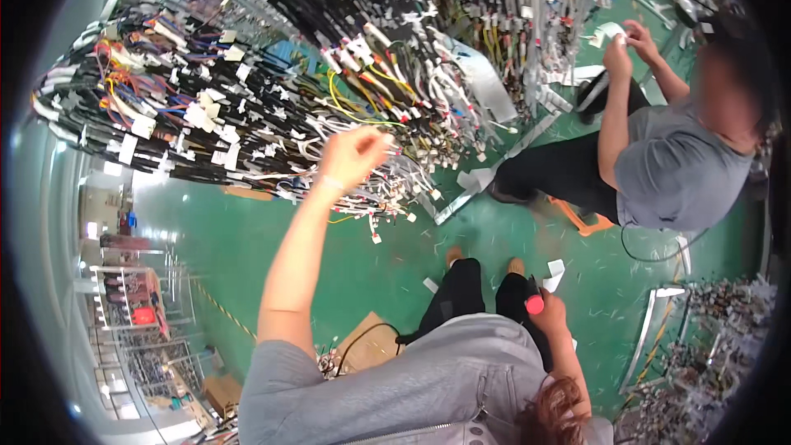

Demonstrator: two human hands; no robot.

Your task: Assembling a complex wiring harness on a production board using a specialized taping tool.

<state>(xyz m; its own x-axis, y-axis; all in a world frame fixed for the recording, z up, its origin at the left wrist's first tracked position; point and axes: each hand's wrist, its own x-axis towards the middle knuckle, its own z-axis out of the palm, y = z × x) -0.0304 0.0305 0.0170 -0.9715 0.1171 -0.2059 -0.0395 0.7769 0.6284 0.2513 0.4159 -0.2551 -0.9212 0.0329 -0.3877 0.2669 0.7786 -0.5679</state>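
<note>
My left arm reaches out to the hanging wire harnesses point(272, 107). Its hand, my left hand point(354, 158), is closed with thumb and fingertips together beside the white connectors and thin wire ends; what is pinched there, if anything, is too small to make out. Low by my right thigh, my right hand point(555, 315) grips a tool with a round red end point(535, 305) and a dark part; its exact kind does not show. A white slip of paper point(554, 274) sticks up just beyond that hand, and I cannot tell whether the hand holds it.
At the right a co-worker point(676, 165) sits on an orange stool point(583, 218), holding a white label strip point(608, 35) in both hands. More harnesses point(717, 346) hang at the lower right. Cardboard point(368, 346) lies by my left side. Scraps litter the green floor point(395, 272).
</note>
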